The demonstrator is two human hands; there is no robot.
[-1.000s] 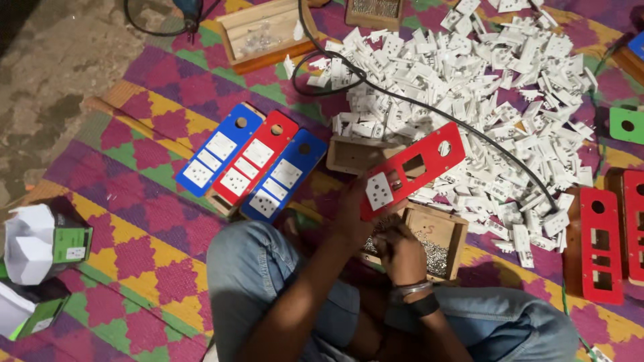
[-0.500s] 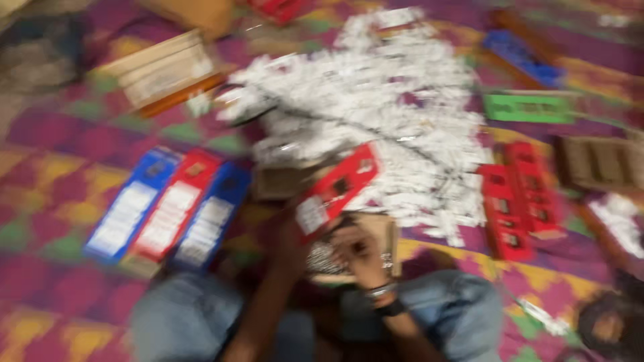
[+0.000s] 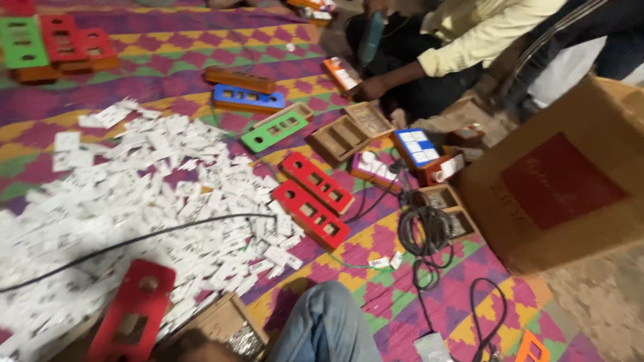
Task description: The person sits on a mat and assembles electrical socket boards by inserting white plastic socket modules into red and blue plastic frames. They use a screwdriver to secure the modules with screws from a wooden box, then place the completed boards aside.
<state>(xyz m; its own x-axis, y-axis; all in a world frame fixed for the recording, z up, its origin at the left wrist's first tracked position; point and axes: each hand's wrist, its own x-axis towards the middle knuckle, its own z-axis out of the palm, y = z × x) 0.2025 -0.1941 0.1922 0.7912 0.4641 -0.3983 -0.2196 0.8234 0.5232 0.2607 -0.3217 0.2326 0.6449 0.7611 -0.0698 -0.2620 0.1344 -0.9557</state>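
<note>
The view is swinging right, away from the lap: the red plate (image 3: 131,312) that was being held up is now sinking to the bottom edge, touching the sliver of hand (image 3: 184,347) showing there. I cannot tell which hand it is, or whether it is gripping; the fitting work seems to be pausing. Well beyond the hand, one cardboard box (image 3: 557,181) is standing beside a co-worker's sleeve (image 3: 469,40). One heap of white parts (image 3: 134,194) is spreading just above the hand. Two red plates (image 3: 315,182) are lying side by side further off, with one green plate (image 3: 272,131), one blue plate (image 3: 248,99), two wooden trays (image 3: 339,141) and one cable coil (image 3: 422,231).
</note>
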